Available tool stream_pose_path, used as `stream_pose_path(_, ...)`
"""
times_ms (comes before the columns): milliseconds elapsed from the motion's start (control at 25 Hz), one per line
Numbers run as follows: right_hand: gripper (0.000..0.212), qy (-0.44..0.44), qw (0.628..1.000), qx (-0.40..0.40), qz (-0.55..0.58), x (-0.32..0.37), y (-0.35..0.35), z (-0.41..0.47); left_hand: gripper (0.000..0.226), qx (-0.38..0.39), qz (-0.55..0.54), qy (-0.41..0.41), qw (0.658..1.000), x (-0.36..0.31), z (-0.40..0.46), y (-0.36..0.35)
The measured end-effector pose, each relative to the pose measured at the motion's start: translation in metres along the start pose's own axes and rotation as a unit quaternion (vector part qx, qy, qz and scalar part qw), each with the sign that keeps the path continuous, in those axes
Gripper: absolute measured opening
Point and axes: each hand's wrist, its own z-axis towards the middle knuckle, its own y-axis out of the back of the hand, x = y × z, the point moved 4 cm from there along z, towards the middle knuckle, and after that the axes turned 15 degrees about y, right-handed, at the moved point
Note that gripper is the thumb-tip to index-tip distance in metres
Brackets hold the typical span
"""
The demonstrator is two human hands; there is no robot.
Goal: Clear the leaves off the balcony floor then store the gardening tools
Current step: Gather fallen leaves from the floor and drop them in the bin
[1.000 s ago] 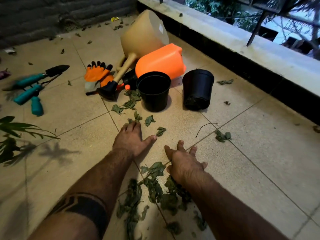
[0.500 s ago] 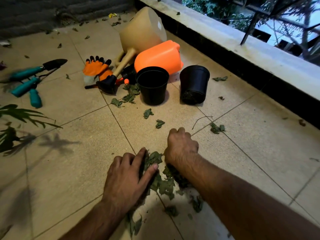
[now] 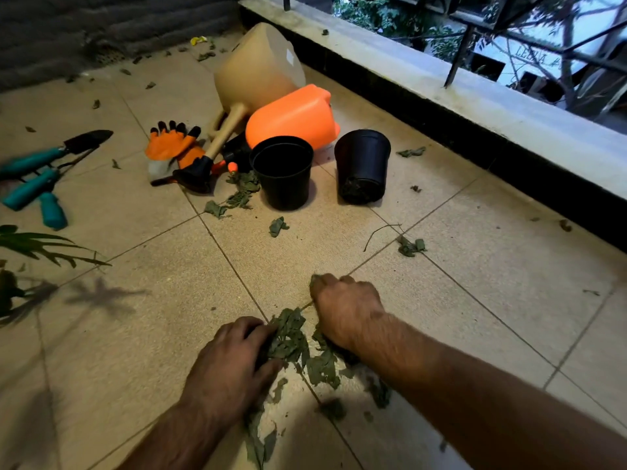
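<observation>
A pile of dry green leaves lies on the tiled balcony floor between my hands. My left hand curls its fingers into the pile's left side. My right hand is curled on the pile's right side with leaves under its fingers. More loose leaves lie further off: one in front of the pots, a clump to the right, and a patch by the watering can spout. Teal-handled garden tools and orange gloves rest at the far left.
Two black pots stand beyond the pile, an orange container and a beige watering can lying behind them. A low parapet with railing runs along the right. Plant fronds reach in from the left.
Both hands have drawn back toward me, raking the scattered leaves into a tighter pile, and their fingers have curled into it.
</observation>
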Motion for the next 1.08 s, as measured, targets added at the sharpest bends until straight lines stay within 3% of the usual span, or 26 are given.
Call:
stream_pose_path(120, 0.067, -0.048, 0.998, -0.008, 0.029, 0.004, -0.013, -0.018, 0.059, -0.024, -0.022, 0.018, 0.999, -0.006, -0.003, 0.004)
stream_pose_path(240, 0.064, 0.021, 0.995, -0.048, 0.084, 0.012, -0.028, -0.013, 0.086, 0.006, -0.021, 0.006, 1.0, -0.018, -0.002, 0.0)
stream_pose_path(400, 0.055, 0.075, 0.994, -0.042, 0.067, 0.014, -0.049, -0.03, 0.088, 0.014, 0.008, -0.023, 1.0, -0.019, -0.008, -0.014)
stream_pose_path(480, 0.044, 0.062, 0.992, -0.093, 0.06, -0.004, -0.046, -0.044, 0.084, 0.009, -0.003, -0.027, 1.0, -0.013, -0.013, -0.016)
stream_pose_path(560, 0.044, 0.01, 0.982, -0.175, 0.069, -0.037, -0.033, -0.046, 0.079, -0.004, -0.016, -0.029, 0.999, -0.006, -0.013, -0.013)
stream_pose_path(640, 0.057, -0.097, 0.962, -0.238, 0.088, -0.081, -0.022, -0.039, 0.096, 0.013, 0.004, 0.005, 1.0, -0.004, -0.013, -0.012)
stream_pose_path(720, 0.072, -0.191, 0.946, -0.224, 0.134, -0.122, -0.018, -0.026, 0.118, 0.067, 0.03, 0.072, 0.995, -0.004, -0.011, -0.015)
stream_pose_path(800, 0.077, -0.221, 0.941, -0.181, 0.183, -0.152, -0.017, -0.012, 0.128, 0.132, 0.044, 0.11, 0.984, -0.013, -0.008, -0.017)
stream_pose_path(920, 0.064, -0.168, 0.953, -0.164, 0.192, -0.148, -0.009, -0.007, 0.124, 0.16, 0.023, 0.132, 0.978, -0.021, -0.001, -0.015)
stream_pose_path(1080, 0.054, -0.047, 0.969, -0.164, 0.178, -0.062, -0.041, -0.037, 0.114, 0.16, -0.013, 0.116, 0.98, -0.015, 0.003, -0.005)
